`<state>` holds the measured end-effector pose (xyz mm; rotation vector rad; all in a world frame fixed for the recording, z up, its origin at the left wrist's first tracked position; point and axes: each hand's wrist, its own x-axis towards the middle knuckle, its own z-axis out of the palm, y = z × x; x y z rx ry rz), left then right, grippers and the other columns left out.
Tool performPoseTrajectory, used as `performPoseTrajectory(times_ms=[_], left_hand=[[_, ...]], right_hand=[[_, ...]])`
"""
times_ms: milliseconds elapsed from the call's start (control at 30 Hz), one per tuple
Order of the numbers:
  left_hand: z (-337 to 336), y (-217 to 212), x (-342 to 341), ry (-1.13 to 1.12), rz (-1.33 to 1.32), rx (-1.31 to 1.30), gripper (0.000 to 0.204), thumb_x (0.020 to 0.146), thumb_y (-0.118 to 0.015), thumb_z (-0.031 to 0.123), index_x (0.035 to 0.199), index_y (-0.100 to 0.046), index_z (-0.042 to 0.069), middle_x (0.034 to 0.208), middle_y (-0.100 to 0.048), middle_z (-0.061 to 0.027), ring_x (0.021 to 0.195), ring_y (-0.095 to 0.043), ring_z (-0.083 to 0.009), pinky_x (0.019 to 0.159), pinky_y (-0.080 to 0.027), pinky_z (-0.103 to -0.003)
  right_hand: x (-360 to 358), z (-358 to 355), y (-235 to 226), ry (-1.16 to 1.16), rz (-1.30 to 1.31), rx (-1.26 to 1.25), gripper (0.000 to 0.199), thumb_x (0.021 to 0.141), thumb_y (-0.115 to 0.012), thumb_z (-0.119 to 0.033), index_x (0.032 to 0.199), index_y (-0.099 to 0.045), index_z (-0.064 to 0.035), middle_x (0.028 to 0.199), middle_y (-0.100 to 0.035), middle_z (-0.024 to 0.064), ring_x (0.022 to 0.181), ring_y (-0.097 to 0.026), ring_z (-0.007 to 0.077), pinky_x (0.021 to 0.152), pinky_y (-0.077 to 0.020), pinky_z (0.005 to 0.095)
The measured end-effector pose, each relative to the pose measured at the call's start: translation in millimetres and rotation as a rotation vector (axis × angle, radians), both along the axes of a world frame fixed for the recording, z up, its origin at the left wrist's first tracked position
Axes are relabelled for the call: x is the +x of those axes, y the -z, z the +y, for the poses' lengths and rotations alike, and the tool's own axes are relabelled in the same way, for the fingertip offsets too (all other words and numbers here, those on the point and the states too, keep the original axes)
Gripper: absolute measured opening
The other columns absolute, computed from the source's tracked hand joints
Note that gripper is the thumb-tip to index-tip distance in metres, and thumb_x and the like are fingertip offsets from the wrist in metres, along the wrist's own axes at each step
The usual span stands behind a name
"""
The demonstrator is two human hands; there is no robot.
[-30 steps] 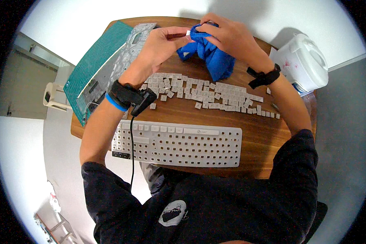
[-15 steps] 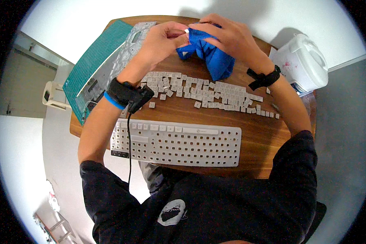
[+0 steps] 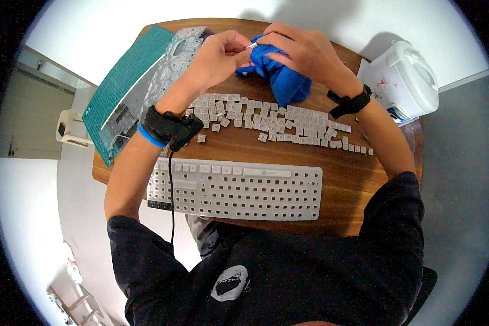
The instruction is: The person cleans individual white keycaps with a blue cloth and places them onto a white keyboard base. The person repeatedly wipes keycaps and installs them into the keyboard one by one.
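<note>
We pinch a small keycap (image 3: pixel 251 46) in our left hand (image 3: pixel 220 54); our right hand (image 3: pixel 301 51) grips the blue cloth (image 3: pixel 282 81), pressing it against the cap.

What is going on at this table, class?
A person is wiping a small white keycap: the left hand pinches it while the right hand presses a blue cloth against it. Loose keycaps lie in rows on the wooden table. The stripped keyboard frame sits nearer the person.
</note>
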<state>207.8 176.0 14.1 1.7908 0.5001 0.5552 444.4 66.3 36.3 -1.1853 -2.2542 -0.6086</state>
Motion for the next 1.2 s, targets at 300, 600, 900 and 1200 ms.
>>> performPoseTrajectory(times_ms=[300, 600, 900, 1200], left_hand=[[-5.7, -4.8, -6.9, -0.027, 0.005, 0.143, 0.022, 0.102, -0.079, 0.013, 0.120, -0.079, -0.001, 0.108, -0.080, -0.0055, 0.097, -0.074, -0.0109, 0.088, -0.060, -0.027], [-8.2, -8.6, -9.1, -0.034, 0.101, 0.331, 0.019, 0.099, -0.083, 0.016, 0.105, -0.082, -0.002, 0.088, -0.080, -0.0037, 0.083, -0.072, -0.0081, 0.077, -0.059, -0.026], [-28.5, -15.4, -16.2, -0.007, 0.123, 0.468, 0.022, 0.101, -0.081, 0.022, 0.104, -0.081, 0.000, 0.085, -0.077, -0.0025, 0.078, -0.069, -0.0078, 0.071, -0.055, -0.027], [-39.8, -4.7, -26.3, 0.104, 0.008, 0.287, 0.017, 0.100, -0.079, 0.005, 0.115, -0.076, -0.001, 0.104, -0.078, -0.0015, 0.101, -0.073, -0.0117, 0.093, -0.061, -0.030]], right_hand=[[-3.4, -3.8, -2.5, -0.020, -0.015, 0.065, 0.024, 0.097, -0.076, -0.034, 0.120, -0.076, -0.0240, 0.112, -0.072, -0.0017, 0.085, -0.076, 0.0259, 0.066, -0.0627, 0.0380], [-9.6, -2.6, -11.2, -0.068, -0.080, 0.025, 0.025, 0.097, -0.072, -0.030, 0.120, -0.068, -0.0218, 0.118, -0.068, 0.0006, 0.098, -0.076, 0.0251, 0.071, -0.0635, 0.0385], [6.1, -4.0, 5.0, 0.198, -0.047, -0.099, 0.026, 0.099, -0.073, -0.019, 0.124, -0.075, -0.0178, 0.124, -0.071, 0.0048, 0.099, -0.074, 0.0307, 0.085, -0.0617, 0.0371], [-40.2, -64.2, -47.6, -0.133, 0.339, -0.525, 0.038, 0.099, -0.079, -0.019, 0.132, -0.068, -0.0040, 0.118, -0.070, 0.0153, 0.108, -0.071, 0.0321, 0.095, -0.0578, 0.0404]])
